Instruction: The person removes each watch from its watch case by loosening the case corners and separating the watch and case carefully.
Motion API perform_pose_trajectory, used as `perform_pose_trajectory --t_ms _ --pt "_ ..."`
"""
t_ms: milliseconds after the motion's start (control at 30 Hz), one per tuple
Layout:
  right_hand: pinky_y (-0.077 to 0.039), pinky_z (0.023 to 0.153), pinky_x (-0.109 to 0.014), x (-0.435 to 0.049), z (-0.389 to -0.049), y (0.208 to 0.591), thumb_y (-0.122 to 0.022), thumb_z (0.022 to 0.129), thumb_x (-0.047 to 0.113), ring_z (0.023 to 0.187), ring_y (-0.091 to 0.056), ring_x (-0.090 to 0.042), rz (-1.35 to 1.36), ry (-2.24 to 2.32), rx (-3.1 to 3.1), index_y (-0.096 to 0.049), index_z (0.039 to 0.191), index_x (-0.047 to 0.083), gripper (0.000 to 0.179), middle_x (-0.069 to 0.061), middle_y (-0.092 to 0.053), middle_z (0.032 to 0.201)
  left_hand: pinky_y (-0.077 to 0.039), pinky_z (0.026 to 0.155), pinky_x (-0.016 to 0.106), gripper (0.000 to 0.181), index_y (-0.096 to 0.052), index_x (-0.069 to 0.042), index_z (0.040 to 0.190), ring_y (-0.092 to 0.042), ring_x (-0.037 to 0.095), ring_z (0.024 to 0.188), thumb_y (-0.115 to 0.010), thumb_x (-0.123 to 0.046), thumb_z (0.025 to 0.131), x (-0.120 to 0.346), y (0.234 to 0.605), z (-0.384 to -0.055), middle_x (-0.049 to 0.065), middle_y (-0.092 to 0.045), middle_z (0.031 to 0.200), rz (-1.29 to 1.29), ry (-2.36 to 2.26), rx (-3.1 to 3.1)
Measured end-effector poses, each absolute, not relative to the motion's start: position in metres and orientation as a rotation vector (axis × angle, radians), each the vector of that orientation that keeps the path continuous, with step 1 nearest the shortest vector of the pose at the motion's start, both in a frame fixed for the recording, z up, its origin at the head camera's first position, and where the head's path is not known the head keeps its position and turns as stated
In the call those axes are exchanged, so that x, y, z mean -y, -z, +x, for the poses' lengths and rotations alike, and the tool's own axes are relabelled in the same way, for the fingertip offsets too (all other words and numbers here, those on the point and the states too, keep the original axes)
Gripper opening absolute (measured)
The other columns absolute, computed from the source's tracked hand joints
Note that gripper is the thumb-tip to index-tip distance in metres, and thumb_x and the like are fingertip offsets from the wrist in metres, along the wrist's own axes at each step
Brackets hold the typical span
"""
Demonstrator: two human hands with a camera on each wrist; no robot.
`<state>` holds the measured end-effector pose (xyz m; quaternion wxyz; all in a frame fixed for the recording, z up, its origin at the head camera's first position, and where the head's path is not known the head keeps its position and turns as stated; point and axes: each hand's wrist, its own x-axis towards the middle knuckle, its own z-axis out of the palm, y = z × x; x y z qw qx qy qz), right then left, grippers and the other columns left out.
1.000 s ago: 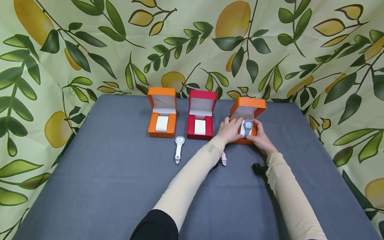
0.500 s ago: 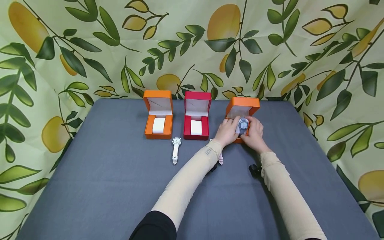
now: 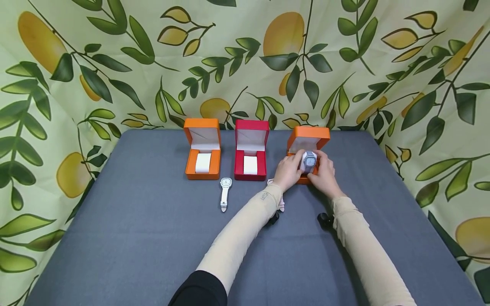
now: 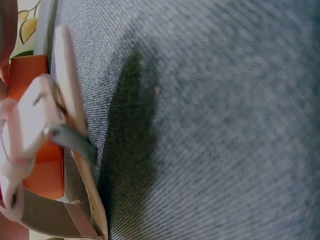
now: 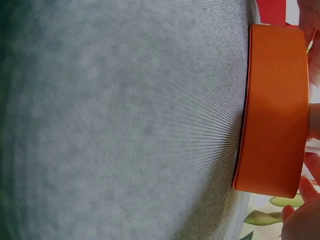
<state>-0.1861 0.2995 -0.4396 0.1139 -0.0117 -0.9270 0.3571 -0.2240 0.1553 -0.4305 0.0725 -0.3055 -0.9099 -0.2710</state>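
A watch (image 3: 310, 160) with a square face and a grey-blue strap sits round a white cushion at the right-hand orange box (image 3: 309, 135). My left hand (image 3: 288, 171) grips the cushion from the left, and my right hand (image 3: 325, 175) holds its right side, thumb low and fingers at the top. Both hands are over the box's base, which they partly hide. In the right wrist view the orange front wall (image 5: 275, 110) stands on the cloth, with fingertips just above its rim. Beneath my left wrist lies a pale pink watch (image 3: 282, 205), mostly covered; its buckle and strap (image 4: 37, 115) show in the left wrist view.
Left of the hands stand an open red box (image 3: 250, 125) and another open orange box (image 3: 202, 124), each with a white cushion inside. A white watch (image 3: 225, 192) lies in front of them on the grey cloth (image 3: 153, 238). Behind hangs a leaf-patterned curtain (image 3: 229, 34).
My right fingers have moved inward from the box's right edge to the cushion, and both hands have drawn closer together around the watch. The head view has shifted slightly.
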Motion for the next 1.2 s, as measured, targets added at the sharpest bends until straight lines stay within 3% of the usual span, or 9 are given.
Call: perform_pose_trajectory --t_ms 300,500,733,800,900,1000,1200 --pt "-0.029 0.102 -0.059 -0.302 -0.180 0.436 -0.057 0.075 -0.008 0.122 -0.030 -0.043 0.006 -1.145 2.626 -0.026 0.139 0.002 0.072 -0.027 -0.037 0.132 -0.045 0.099 0.032 0.053 -0.037 -0.016 0.136 -0.058 0.021 0.111 -0.061 -0.015 0.089 -0.154 0.429 -0.222 0.006 -0.059 0.125 -0.963 1.021 2.708" --pt "-0.025 0.108 -0.059 -0.302 -0.175 0.435 -0.057 0.077 -0.010 0.131 -0.034 -0.041 0.069 -1.259 2.534 -0.026 0.139 0.004 0.070 -0.026 -0.038 0.132 -0.048 0.097 0.032 0.054 -0.035 -0.020 0.138 -0.060 0.021 0.109 -0.060 -0.014 0.090 -0.151 0.425 -0.219 0.007 -0.055 0.128 -0.964 1.112 2.681" --pt "-0.030 0.106 -0.058 -0.304 -0.166 0.425 -0.054 0.083 -0.006 0.127 -0.041 -0.043 0.080 -1.525 2.469 -0.020 0.146 0.013 0.074 -0.020 -0.031 0.138 -0.046 0.099 0.034 0.057 -0.034 -0.020 0.140 -0.056 0.022 0.115 -0.061 -0.015 0.090 -0.151 0.420 -0.217 0.008 -0.052 0.131 -0.999 1.210 2.668" --pt "-0.037 0.105 -0.049 -0.303 -0.162 0.418 -0.056 0.085 -0.001 0.126 -0.042 -0.043 0.058 -1.573 2.482 -0.020 0.148 0.017 0.074 -0.018 -0.028 0.141 -0.046 0.100 0.034 0.057 -0.034 -0.019 0.140 -0.055 0.021 0.117 -0.061 -0.015 0.090 -0.150 0.419 -0.217 0.008 -0.051 0.132 -1.011 1.222 2.663" --pt "-0.047 0.094 -0.024 -0.298 -0.157 0.408 -0.060 0.087 0.006 0.121 -0.044 -0.047 0.071 -1.578 2.502 -0.021 0.149 0.018 0.074 -0.019 -0.027 0.140 -0.046 0.099 0.031 0.058 -0.034 -0.020 0.140 -0.055 0.020 0.116 -0.061 -0.015 0.089 -0.148 0.417 -0.218 0.008 -0.051 0.131 -1.036 1.242 2.649" --pt "-0.042 0.076 -0.006 -0.292 -0.153 0.402 -0.061 0.088 0.007 0.115 -0.047 -0.046 0.102 -1.556 2.510 -0.021 0.148 0.016 0.073 -0.018 -0.027 0.137 -0.046 0.098 0.027 0.059 -0.034 -0.019 0.141 -0.055 0.021 0.116 -0.061 -0.012 0.089 -0.144 0.415 -0.218 0.009 -0.051 0.132 -1.065 1.324 2.630" --pt "-0.046 0.069 -0.009 -0.297 -0.155 0.410 -0.061 0.088 0.008 0.101 -0.051 -0.019 0.096 -1.524 2.495 -0.027 0.147 0.018 0.068 -0.016 -0.032 0.137 -0.048 0.094 0.025 0.064 -0.032 -0.023 0.144 -0.054 0.024 0.116 -0.062 -0.013 0.089 -0.135 0.411 -0.217 0.009 -0.048 0.136 -1.105 1.546 2.649"
